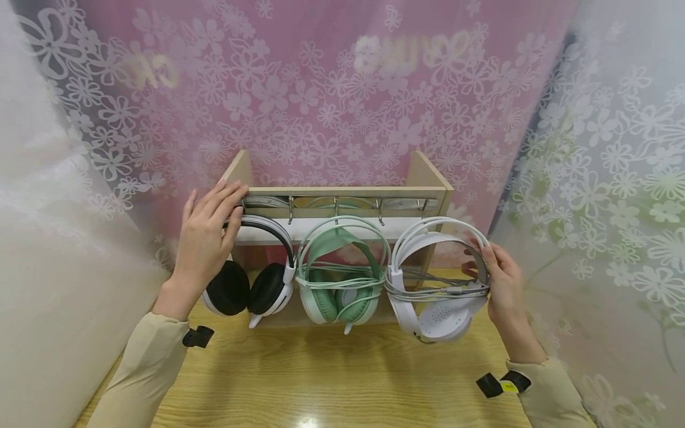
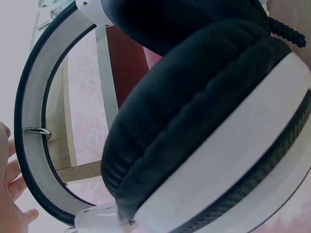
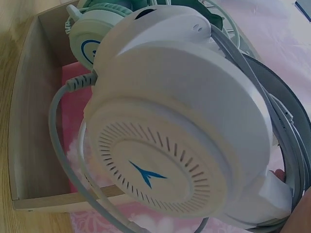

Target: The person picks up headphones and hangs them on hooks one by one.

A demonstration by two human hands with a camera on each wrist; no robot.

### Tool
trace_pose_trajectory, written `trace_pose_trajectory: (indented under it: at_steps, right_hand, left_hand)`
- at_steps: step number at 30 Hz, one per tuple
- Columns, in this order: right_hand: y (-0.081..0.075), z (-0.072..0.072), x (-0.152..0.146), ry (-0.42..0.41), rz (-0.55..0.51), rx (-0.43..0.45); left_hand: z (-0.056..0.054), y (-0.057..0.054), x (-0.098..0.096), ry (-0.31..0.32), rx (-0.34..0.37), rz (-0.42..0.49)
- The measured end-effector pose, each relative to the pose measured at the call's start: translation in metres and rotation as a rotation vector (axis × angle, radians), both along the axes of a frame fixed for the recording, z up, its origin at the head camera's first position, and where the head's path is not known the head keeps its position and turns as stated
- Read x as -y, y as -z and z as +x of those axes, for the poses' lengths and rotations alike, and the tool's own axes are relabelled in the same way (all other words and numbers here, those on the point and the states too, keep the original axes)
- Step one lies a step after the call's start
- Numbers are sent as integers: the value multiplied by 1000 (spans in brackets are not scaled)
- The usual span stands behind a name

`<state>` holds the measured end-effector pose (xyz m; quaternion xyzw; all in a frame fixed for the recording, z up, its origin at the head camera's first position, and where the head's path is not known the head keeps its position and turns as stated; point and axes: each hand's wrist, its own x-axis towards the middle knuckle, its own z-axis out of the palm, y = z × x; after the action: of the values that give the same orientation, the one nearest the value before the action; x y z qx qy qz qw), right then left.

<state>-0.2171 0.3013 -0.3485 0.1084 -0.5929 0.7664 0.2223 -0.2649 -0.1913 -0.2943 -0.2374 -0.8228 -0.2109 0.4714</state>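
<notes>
My right hand (image 1: pixel 505 285) grips the side of a pair of white headphones (image 1: pixel 444 321), thumb at the headband and fingers partly behind it. A grey cable is wound around these headphones; one cup (image 3: pixel 150 170) with a blue mark fills the right wrist view. My left hand (image 1: pixel 206 238) rests with fairly straight fingers on the upper left corner of a wooden hook rack (image 1: pixel 342 191). Beside it hang white headphones with black pads (image 1: pixel 230 288), their headband over a metal hook (image 2: pixel 39 131). Green headphones (image 1: pixel 321 297), wrapped in their cable, hang in the middle.
Several metal hooks (image 1: pixel 291 209) line the rack's front rail. The rack stands on a wood-grain table (image 1: pixel 332 374). Pink flowered sheeting (image 1: pixel 332 119) is behind it, with pale flowered sheeting (image 1: pixel 615 238) at the right and a pale wall (image 1: pixel 53 267) at the left.
</notes>
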Motion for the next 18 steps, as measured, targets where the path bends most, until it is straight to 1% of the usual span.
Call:
trace_pose_trajectory:
  at_steps: [8, 15, 18]
  right_hand:
    - [1, -8, -1, -8, -34, 22]
    - [5, -12, -5, 2, 7, 13]
    - [6, -14, -6, 0, 7, 4]
  left_hand:
    - [-1, 0, 0, 7, -13, 3]
    - [0, 0, -1, 4, -11, 2]
    - [0, 0, -1, 1, -9, 1]
